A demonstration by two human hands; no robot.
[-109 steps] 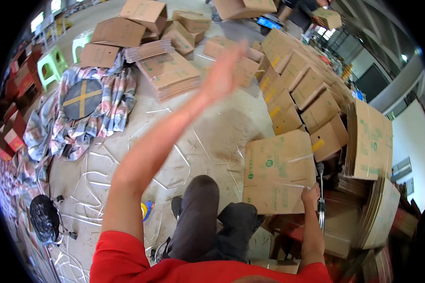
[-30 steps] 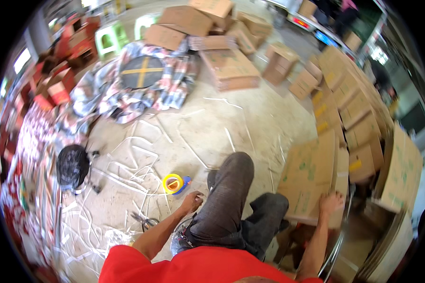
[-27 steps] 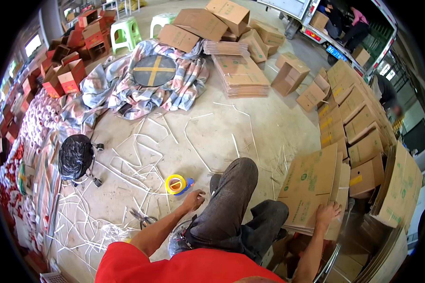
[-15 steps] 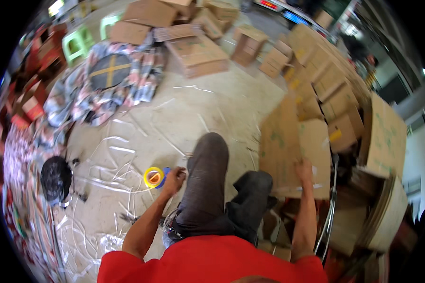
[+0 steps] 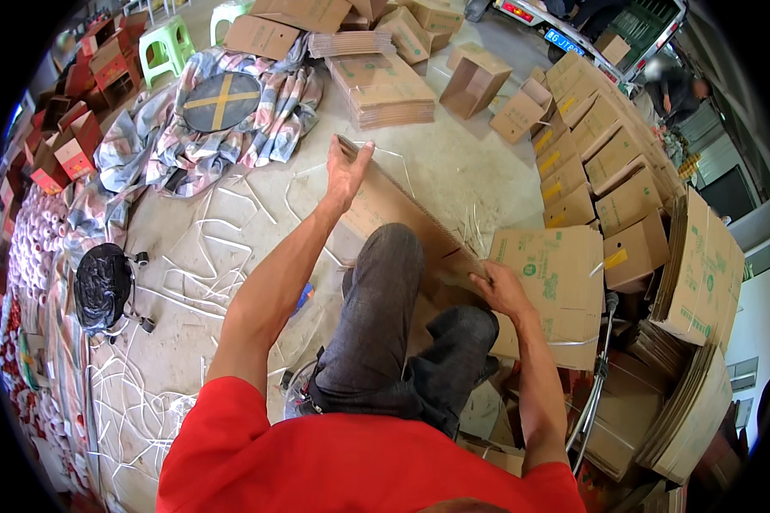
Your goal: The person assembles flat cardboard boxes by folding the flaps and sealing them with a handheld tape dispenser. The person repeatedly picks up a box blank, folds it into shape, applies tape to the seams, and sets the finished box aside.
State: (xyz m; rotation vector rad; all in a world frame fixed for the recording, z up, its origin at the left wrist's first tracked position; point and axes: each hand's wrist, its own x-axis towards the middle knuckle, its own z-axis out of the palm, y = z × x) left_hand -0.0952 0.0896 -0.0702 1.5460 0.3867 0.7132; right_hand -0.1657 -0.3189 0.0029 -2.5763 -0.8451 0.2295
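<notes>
A brown cardboard carton (image 5: 372, 208) stands tilted in front of my knees, its long edge slanting from far left to near right. My left hand (image 5: 347, 174) is closed on its far left end, thumb along the edge. Its near right end is gripped by my right hand (image 5: 502, 289). My knees hide the carton's lower part. Beside my right hand lies a stack of flattened cartons (image 5: 556, 278) with green print. A blue piece of a tape roll (image 5: 303, 297) shows past my left forearm, which hides the rest.
White strapping strips (image 5: 201, 256) litter the floor at left, near a black plastic-covered wheeled stool (image 5: 103, 289). Beyond are a patterned cloth (image 5: 278, 111), a carton stack (image 5: 385, 90) and a green stool (image 5: 166, 51). Opened cartons (image 5: 616, 167) line the right, where another person (image 5: 680, 94) bends.
My left hand has left the tape and reached forward to the carton's far end. My right hand has moved left from the stack, and the carton is now raised before my knees.
</notes>
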